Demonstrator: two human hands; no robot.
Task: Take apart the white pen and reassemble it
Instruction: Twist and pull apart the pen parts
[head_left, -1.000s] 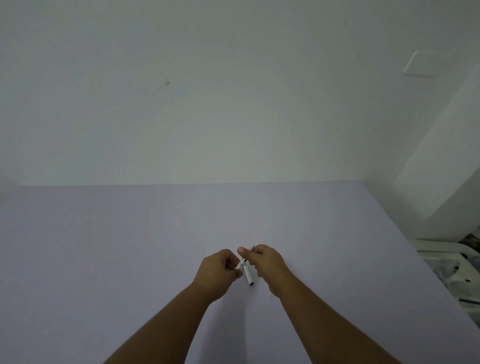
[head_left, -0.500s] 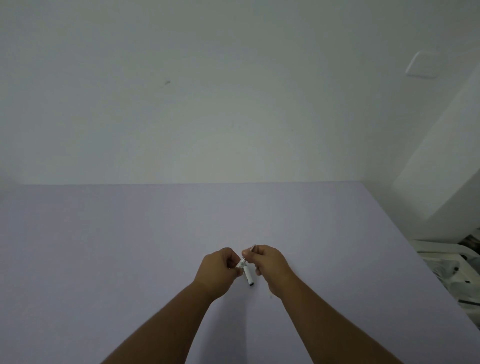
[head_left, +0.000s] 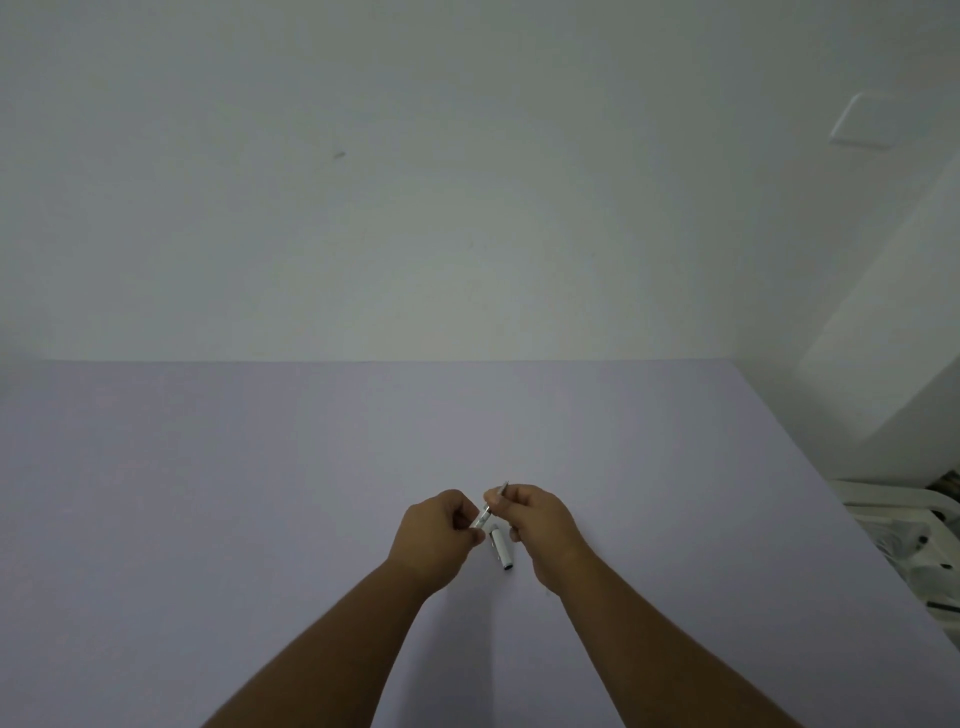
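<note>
Both hands meet over the middle of the lilac table (head_left: 260, 493). My left hand (head_left: 436, 538) pinches the lower end of the white pen body (head_left: 482, 522), and my right hand (head_left: 540, 525) grips its upper part, where a thin grey tip pokes out above the fingers. The pen body slants up to the right between the two hands. A white pen cap (head_left: 502, 555) with a dark end lies on the table just below and between the hands, touched by neither hand.
The table's right edge runs diagonally toward the near right. Beyond it stands white plastic furniture or a rack (head_left: 904, 525). A plain white wall rises behind the table's far edge.
The hands have stayed in place. The gap between them has widened slightly, showing more of the pen body; the cap on the table has not moved.
</note>
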